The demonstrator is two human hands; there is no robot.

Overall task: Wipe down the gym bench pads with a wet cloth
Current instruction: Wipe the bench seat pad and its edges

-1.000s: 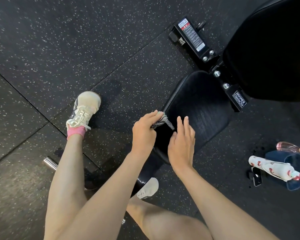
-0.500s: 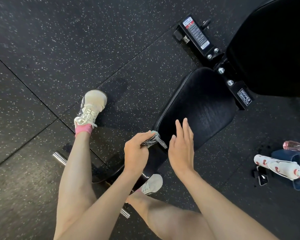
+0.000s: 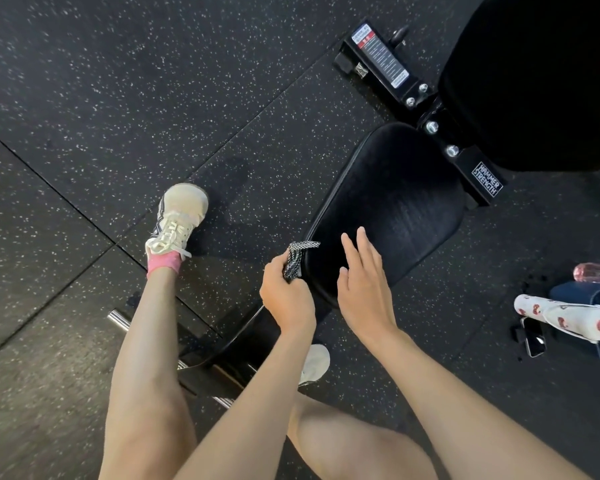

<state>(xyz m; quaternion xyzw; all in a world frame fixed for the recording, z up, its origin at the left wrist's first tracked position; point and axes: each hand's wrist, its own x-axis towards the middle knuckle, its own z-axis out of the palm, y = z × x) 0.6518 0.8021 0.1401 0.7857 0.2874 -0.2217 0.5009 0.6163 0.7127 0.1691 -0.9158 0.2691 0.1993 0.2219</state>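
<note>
As the cloth is bunched up beside the pad: head view, looking down on a person astride a gym bench.
Left hand (image 3: pixel 286 299): fingers curled round the cloth (image 3: pixel 297 259), gripping its lower part; the free end sticks up above the fist.
Cloth position: just beside the near left edge of the seat pad (image 3: pixel 395 202); contact with the pad cannot be told.
Right hand (image 3: pixel 364 289): fingers straight and slightly spread over the near end of the seat pad, holding nothing; whether it rests there is unclear.
Change: a second ago the left fingers lay over the cloth at that edge; now it stands bunched in the fist.
Meaning: probably a regrip or refold between strokes.
Remaining: the back pad (image 3: pixel 534 81) likely awaits wiping.
Floor (image 3: pixel 118 98): a bottle (image 3: pixel 565 318) and a phone (image 3: pixel 533 332) lie to the right, well apart from the bench.
</note>
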